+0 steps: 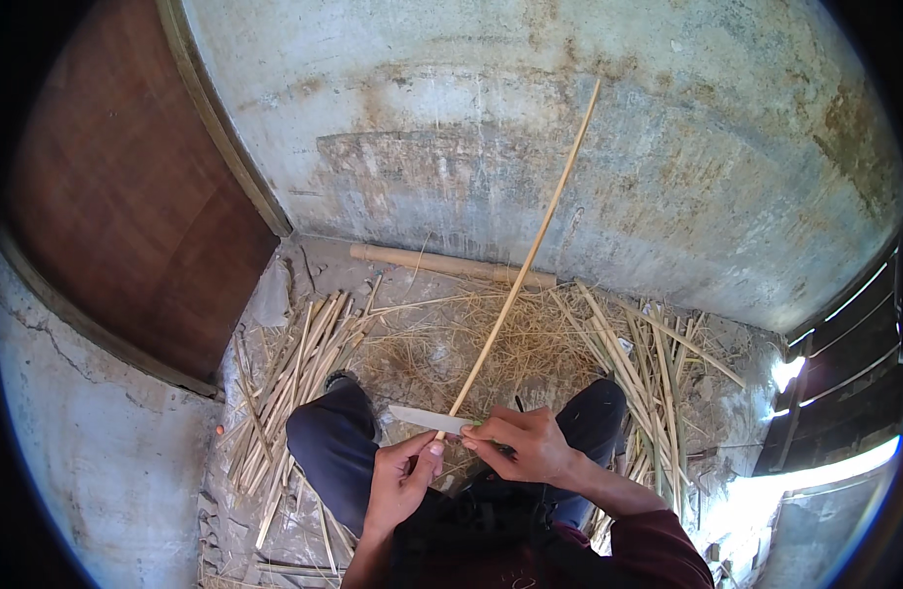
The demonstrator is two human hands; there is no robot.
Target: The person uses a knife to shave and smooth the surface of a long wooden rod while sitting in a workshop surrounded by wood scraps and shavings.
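Note:
A long thin bamboo strip (530,250) rises from my hands toward the concrete wall, leaning up and to the right. My left hand (400,483) pinches its lower end between thumb and fingers. My right hand (526,447) is closed around the handle of a knife. The pale knife blade (424,419) points left and lies across the strip's lower end. Both hands sit above my knees, which are clad in dark trousers (328,447).
Split bamboo strips lie in piles on the left (294,378) and right (648,378), with fine shavings (451,344) between them. A thick bamboo pole (441,263) lies along the wall's foot. A brown wooden door (127,196) stands at left, dark slats (854,383) at right.

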